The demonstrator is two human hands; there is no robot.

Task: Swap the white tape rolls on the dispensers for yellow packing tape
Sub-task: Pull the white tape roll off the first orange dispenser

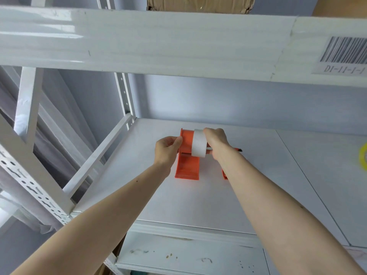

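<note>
Head view: left hand (167, 148) clamps the orange dispenser (187, 155), right hand (216, 140) grips the white tape roll (198, 142), whose axis runs left-right, so it should slide off rightward.

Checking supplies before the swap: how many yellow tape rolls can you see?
1: a yellow tape roll, cut off by the picture's right edge, lies on the shelf. More may sit beyond the edge.

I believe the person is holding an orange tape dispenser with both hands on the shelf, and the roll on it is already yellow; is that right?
Not quite: in the head view the roll on the orange tape dispenser is white. The left hand and right hand do hold it over the shelf; a yellow roll sits at the right edge.
</note>
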